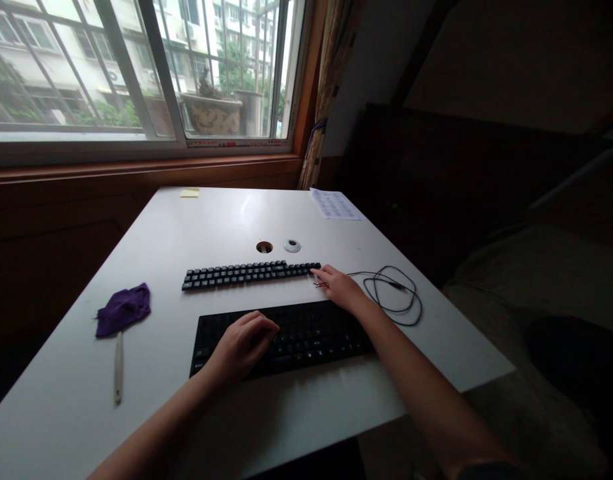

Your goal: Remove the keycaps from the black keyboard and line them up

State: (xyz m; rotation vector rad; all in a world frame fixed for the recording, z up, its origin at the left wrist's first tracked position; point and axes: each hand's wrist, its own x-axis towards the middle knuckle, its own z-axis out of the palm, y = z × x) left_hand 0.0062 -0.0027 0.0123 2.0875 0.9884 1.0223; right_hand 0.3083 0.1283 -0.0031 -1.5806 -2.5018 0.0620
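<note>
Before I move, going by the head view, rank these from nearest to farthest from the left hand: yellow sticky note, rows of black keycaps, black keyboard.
Nearest to the left hand first:
1. Black keyboard: directly beneath it.
2. Rows of black keycaps: ahead, beyond the keyboard.
3. Yellow sticky note: ahead and to the left, at the table's far edge.

The bare left hand [250,339] curls loosely, fingers bent, its bare, tapering forearm [174,410] running back leftward. Ahead and right of it, the bare right hand [340,288] extends its fingers, its long bare forearm [411,363] slanting back rightward.
</note>
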